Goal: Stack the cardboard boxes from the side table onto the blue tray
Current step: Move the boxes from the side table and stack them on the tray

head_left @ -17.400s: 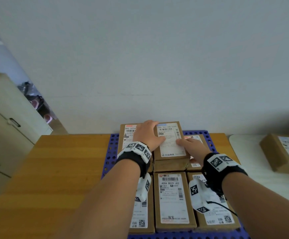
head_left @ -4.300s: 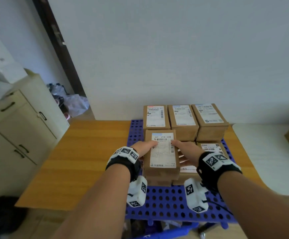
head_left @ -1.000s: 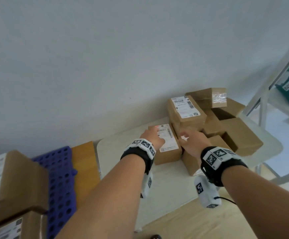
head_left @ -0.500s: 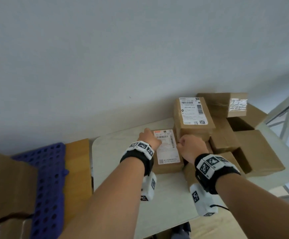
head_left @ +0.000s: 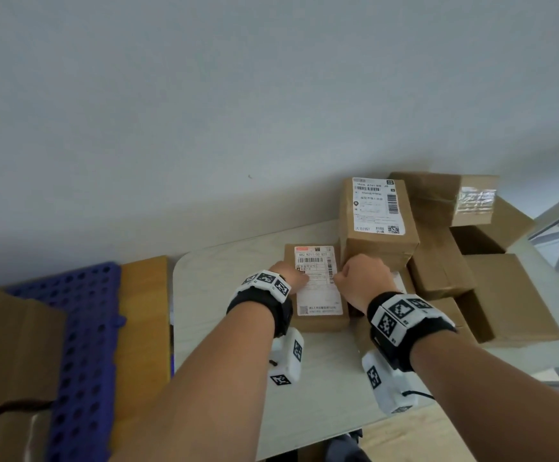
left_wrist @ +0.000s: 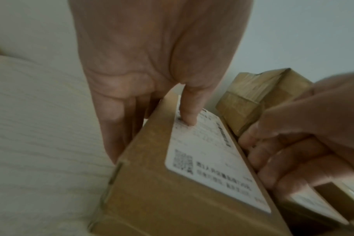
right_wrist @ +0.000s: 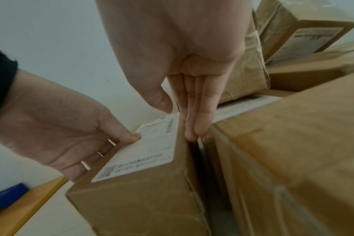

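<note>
Both the left hand (head_left: 287, 274) and right hand (head_left: 365, 282) are clamping one box (head_left: 319, 296); right fingers (right_wrist: 193, 113) are wedging beside the pile (head_left: 379, 211), which may topple.

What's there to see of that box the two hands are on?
The cardboard box is plain brown, oblong, with a white barcoded shipping label on top. It lies flat on the pale side table, close beside other boxes on its right. The left hand holds its left side, thumb on the label; the right hand has fingers down the gap at its right side.
</note>
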Available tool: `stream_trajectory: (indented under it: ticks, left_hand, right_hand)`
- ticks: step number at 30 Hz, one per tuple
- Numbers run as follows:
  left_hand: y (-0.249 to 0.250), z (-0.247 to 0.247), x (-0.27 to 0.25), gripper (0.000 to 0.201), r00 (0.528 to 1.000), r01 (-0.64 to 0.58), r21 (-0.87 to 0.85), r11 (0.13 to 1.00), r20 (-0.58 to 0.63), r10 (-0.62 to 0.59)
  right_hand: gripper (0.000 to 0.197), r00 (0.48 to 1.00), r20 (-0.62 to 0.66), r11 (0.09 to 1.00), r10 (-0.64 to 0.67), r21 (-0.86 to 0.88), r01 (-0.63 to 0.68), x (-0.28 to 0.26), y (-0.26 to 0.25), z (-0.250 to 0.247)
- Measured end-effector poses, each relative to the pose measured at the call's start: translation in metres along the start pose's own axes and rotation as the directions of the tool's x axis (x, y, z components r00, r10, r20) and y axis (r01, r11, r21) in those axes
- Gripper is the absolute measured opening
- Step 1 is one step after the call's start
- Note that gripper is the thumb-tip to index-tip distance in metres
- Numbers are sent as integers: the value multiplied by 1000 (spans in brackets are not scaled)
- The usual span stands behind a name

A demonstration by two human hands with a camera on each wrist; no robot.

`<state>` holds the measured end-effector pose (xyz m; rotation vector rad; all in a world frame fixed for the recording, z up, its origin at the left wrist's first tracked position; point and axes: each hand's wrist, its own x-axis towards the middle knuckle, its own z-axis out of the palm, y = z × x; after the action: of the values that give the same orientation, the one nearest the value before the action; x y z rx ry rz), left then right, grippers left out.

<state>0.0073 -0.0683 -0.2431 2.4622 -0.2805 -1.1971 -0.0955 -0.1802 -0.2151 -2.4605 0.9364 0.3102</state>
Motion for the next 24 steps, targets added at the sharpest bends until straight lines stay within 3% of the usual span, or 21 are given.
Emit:
stream_trajectory:
  ticks: [7,11,15,20,22,24]
  left_hand:
    - [-27,-11,-1,46,997,68,-126,990,45,-63]
    - [-46,-14,-6,50,992,123,-320,939,68,-107]
    - [-60,-24,-15,48,994,105,-524,845,71,-79]
    - [-70,-42,-31,36,997,27,-583,812,72,19]
    - [-76,-46,-33,41,998,3,-592,806,58,39]
    - [-83,-46,-35,65,998,-17,-596,803,37,48]
  right_hand:
    - [25,969,243,999,-36,-20,42,-5,-9,20]
    - [33,929,368,973,34,202,-115,-9,-18,23]
    - [44,925,371,897,84,376,-232,-10,-31,18]
    - [55,923,376,824,78,498,-272,-18,-43,14]
    - [55,937,343,817,67,520,-249,-25,-47,14]
    - [52,948,313,807,62,543,-232,-33,-50,16]
